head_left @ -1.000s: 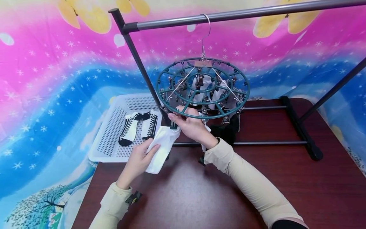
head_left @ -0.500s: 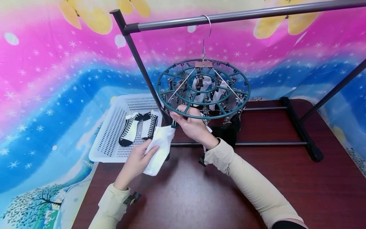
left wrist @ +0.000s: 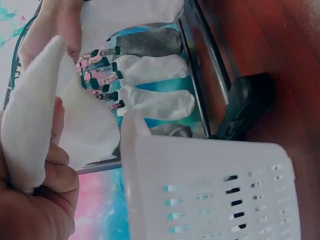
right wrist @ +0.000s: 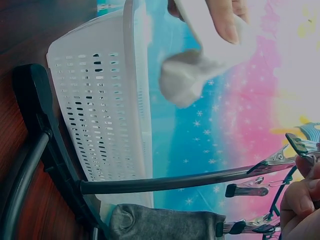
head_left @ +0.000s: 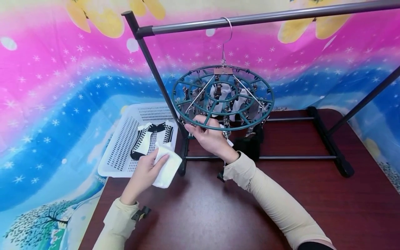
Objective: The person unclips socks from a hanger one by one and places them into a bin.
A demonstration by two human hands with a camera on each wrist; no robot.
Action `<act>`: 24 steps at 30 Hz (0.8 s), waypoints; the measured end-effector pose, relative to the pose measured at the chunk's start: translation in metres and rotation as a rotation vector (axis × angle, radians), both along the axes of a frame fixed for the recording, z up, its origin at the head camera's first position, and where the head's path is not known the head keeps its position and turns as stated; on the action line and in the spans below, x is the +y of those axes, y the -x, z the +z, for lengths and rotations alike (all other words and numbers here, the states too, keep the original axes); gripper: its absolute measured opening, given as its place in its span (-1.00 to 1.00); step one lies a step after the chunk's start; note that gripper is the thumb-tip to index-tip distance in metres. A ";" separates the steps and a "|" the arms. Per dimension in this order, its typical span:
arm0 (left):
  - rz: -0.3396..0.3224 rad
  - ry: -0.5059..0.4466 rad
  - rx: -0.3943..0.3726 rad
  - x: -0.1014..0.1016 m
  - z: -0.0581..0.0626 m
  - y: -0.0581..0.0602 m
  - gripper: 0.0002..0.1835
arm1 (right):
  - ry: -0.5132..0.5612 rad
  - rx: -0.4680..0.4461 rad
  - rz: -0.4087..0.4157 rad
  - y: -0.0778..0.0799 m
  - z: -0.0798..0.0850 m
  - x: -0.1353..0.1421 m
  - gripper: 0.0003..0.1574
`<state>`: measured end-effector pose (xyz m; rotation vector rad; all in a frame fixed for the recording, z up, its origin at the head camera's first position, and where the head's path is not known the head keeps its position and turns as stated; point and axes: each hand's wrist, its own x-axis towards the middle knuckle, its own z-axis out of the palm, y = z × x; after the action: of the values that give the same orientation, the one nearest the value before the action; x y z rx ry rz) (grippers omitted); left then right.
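Observation:
My left hand grips a white sock, pinched between thumb and fingers, low in front of the basket's right side in the head view. The sock's loose end is blurred in the right wrist view. At the near left rim of a round green clip hanger, my right hand pinches a metal clip with green tips; nothing is in that clip. Grey socks and white socks hang from other clips. A black item hangs at the hanger's near right.
A white perforated basket stands at the left, with black-and-white checked socks inside. The hanger hooks over the top bar of a dark metal rack, whose feet stand on the reddish-brown table.
The white sock has come away from the clip at the rim. My left hand has drawn it down and left toward the basket. My right hand has stayed at the rim.

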<state>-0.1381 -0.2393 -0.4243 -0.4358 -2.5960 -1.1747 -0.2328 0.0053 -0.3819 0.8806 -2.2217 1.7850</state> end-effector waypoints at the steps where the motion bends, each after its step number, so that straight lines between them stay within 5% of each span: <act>1: 0.006 -0.001 0.002 -0.001 0.001 0.001 -0.92 | 0.002 0.000 0.000 0.000 0.000 0.000 -0.66; 19: 0.113 -0.069 0.010 -0.013 0.021 0.020 -0.84 | 0.000 -0.027 0.002 0.001 -0.002 0.000 -0.63; 24: 0.094 -0.108 -0.056 -0.019 0.030 0.032 -0.73 | 0.006 -0.037 0.010 0.001 -0.002 0.001 -0.63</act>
<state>-0.1698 -0.2588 -0.3943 -0.2595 -2.5532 -1.3050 -0.2339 0.0061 -0.3834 0.8668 -2.2372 1.8256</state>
